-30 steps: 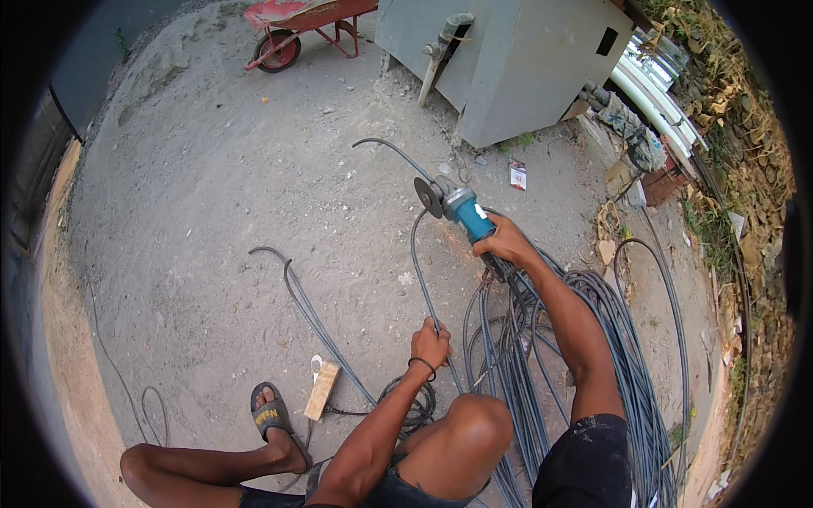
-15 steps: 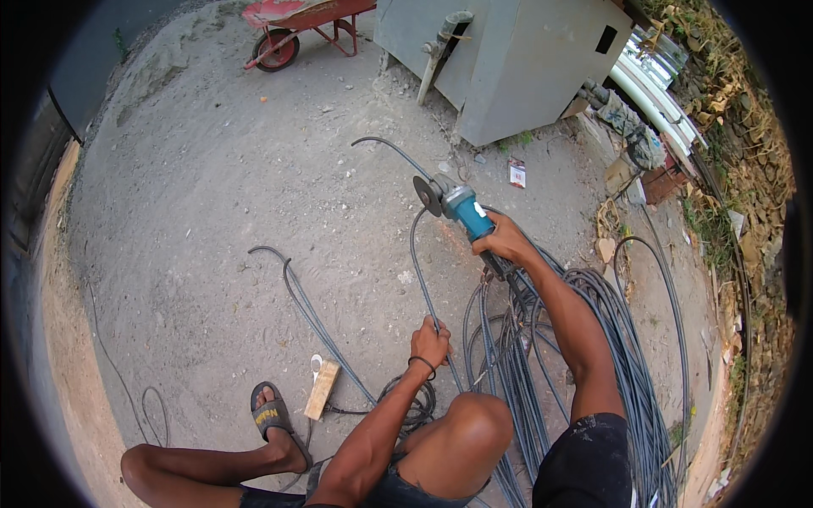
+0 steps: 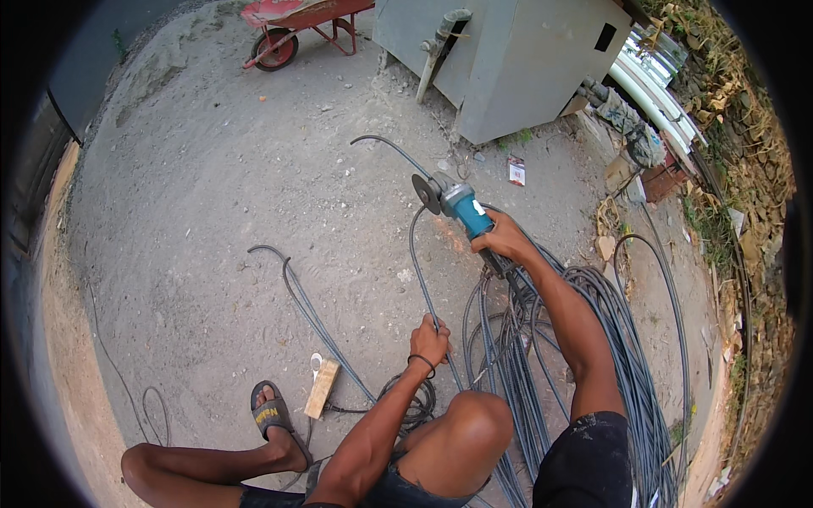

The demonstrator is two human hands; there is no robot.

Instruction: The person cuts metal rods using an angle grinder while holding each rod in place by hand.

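A teal angle grinder [image 3: 468,212] is gripped in my right hand [image 3: 506,239], fingers wrapped round its body. Its dark disc [image 3: 426,194] meets a thin metal rod [image 3: 414,254] near that rod's curved upper part; a faint orange streak of sparks shows below the grinder head. Lower down, my left hand [image 3: 429,342] is closed round the same rod, which runs on toward my knee. Beyond the disc, a curved length of rod [image 3: 391,146] reaches up and left. Whether the rod is cut through at the disc cannot be made out.
Long bent rods lie in a large bundle [image 3: 584,339] under my right arm. Two hooked rods [image 3: 309,309] and a wooden block [image 3: 321,389] are left of my left hand. A grey box structure [image 3: 525,72] and a red wheelbarrow [image 3: 296,13] stand at the back.
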